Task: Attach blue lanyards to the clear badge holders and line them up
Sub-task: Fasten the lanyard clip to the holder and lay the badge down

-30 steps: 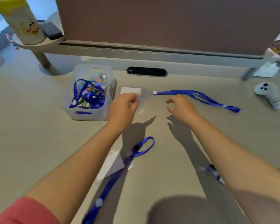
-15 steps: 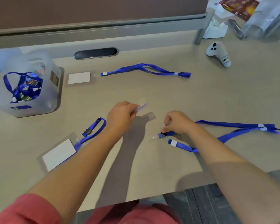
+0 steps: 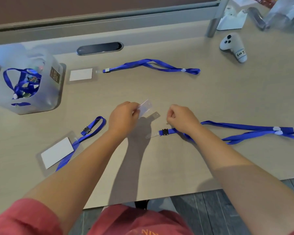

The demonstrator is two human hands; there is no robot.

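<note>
Our left hand (image 3: 124,116) pinches a clear badge holder (image 3: 145,106), now lifted off the counter (image 3: 210,99); right hand (image 3: 182,118), curled, grip w/ nothing visible, just released the lanyard (image 3: 244,128).

Head view of the desk (image 3: 210,102). The left hand (image 3: 124,117) pinches a clear badge holder (image 3: 145,106) above the desk; the right hand (image 3: 182,118), fingers curled, sits just right of that holder. A loose blue lanyard (image 3: 241,131) lies right of it, its clip (image 3: 165,132) below the holder.
</note>
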